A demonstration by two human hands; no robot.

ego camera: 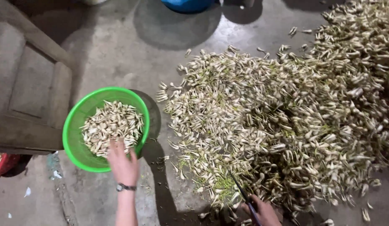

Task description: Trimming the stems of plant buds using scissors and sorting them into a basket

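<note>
Left hand is down at the near rim of the green basket, lower left of the frame, fingers spread loose and flat over the pile of trimmed bulbs inside, palm down, touching the nearest ones, gripping nothing that shows. A wristwatch sits on that wrist, forearm running straight down to the bottom edge.

Over at the bottom, right of centre, the right hand is curled closed round the handle of a knife; the dark thin blade angles up and to the left, its tip poking into the near fringe of the big heap of bulbs. Only part of that hand shows, the rest cut off by the frame edge.

That heap fills the whole right half, pale bulbs with green stems and stringy roots, spilling from the upper right corner down to the bottom centre. Loose strays lie on the concrete floor between basket and heap.

Top centre, the edge of a blue tub casts a round shadow. Left side, a wooden door with panels; far lower left corner, a sliver of a red basket
</note>
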